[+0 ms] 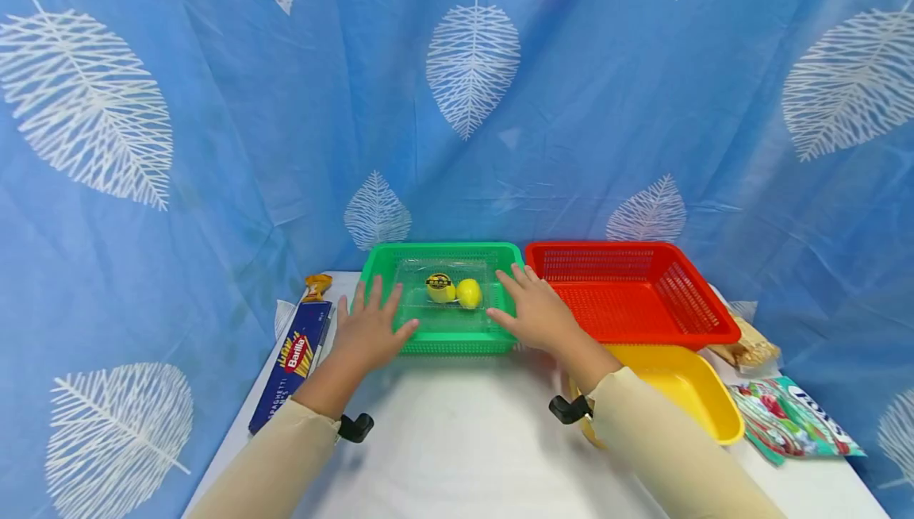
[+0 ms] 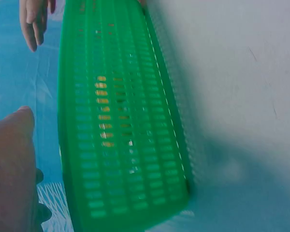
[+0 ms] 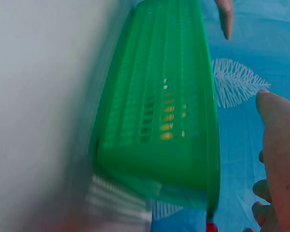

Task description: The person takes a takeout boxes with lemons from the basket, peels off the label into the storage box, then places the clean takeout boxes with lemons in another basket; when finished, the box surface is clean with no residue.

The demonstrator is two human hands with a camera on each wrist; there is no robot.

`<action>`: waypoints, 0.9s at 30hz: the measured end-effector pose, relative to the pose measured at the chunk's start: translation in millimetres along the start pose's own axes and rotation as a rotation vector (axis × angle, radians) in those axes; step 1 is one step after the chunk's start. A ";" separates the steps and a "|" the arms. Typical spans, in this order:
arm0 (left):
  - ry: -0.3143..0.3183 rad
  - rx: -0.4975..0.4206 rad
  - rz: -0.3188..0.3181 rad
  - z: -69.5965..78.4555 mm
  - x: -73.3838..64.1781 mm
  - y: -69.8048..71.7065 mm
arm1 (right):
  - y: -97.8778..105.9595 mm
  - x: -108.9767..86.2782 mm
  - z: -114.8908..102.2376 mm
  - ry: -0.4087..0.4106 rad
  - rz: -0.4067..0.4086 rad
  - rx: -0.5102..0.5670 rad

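Note:
A green plastic basket (image 1: 446,338) stands at the back of the table, against the blue cloth. Inside it lies a clear plastic fruit pack (image 1: 408,277) with two yellow, lemon-like fruits (image 1: 469,294), one under a black round label. Over the basket's front left corner, my left hand (image 1: 367,336) spreads its fingers and holds nothing. Fingers apart and likewise holding nothing, my right hand (image 1: 535,313) hovers at the right rim. Both wrist views show the slotted front wall of the green basket (image 2: 121,159), with yellow showing through the slots and each thumb apart from the rim.
Right of the green basket sits a red basket (image 1: 614,321), with a yellow bin (image 1: 678,384) in front. A spaghetti box (image 1: 293,364) and a small orange packet (image 1: 317,285) lie left. At far right are a snack bag (image 1: 753,344) and a teal bag (image 1: 796,420).

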State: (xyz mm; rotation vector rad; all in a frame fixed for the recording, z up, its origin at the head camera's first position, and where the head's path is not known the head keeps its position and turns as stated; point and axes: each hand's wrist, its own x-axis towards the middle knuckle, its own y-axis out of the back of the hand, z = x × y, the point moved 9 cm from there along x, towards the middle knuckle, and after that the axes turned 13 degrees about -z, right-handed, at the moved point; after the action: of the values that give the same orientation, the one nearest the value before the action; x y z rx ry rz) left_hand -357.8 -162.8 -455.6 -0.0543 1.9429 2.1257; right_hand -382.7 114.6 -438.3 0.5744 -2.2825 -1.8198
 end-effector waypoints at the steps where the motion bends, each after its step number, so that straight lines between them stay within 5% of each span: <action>1: 0.004 -0.018 0.006 -3.3 -0.3 -0.4 | -0.8 2.2 -1.7 0.003 -0.001 0.033; 11: 0.053 -0.173 0.038 -33.6 0.2 -6.5 | -11.0 30.3 -7.1 -0.003 0.016 0.323; 19: 0.101 -0.297 -0.022 -55.6 5.8 -21.9 | -16.3 49.2 -4.2 -0.061 0.023 0.509; 27: 0.028 -0.427 0.021 -59.0 9.1 -28.0 | -34.4 66.8 -3.4 -0.101 -0.019 0.627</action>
State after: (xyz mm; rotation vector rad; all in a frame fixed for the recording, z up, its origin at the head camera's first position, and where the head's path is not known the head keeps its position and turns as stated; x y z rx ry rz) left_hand -369.2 -217.4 -490.9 -0.1455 1.4743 2.5260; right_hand -435.8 78.8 -477.9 0.5912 -2.9246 -1.1288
